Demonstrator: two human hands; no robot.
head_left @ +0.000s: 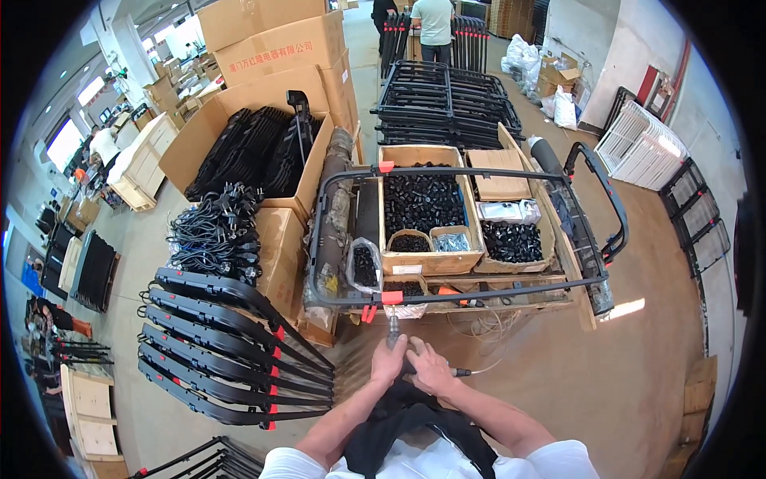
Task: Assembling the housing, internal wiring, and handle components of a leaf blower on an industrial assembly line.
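In front of my body my left hand (pixel 388 361) is wrapped round a power screwdriver (pixel 393 331) with a grey cylindrical nose. My right hand (pixel 430 368) is closed on the same tool, just beside the left; a thin hose or cord runs off to the right of it. The screwdriver's tip points at a red clip (pixel 392 298) on the near bar of a black tubular frame (pixel 511 289). That frame lies across the bench, resting over padded rolls. Another red clip (pixel 386 167) sits on its far bar. Small red pieces (pixel 369 313) hang beside the tip.
Boxes of black plastic parts (pixel 424 199) and a small tray of silver screws (pixel 451 242) stand inside the frame. Several bent black frames (pixel 231 351) are stacked at left, below bundled power cords (pixel 217 231). Black frames (pixel 447 100) lie stacked beyond, where a person (pixel 435 24) stands.
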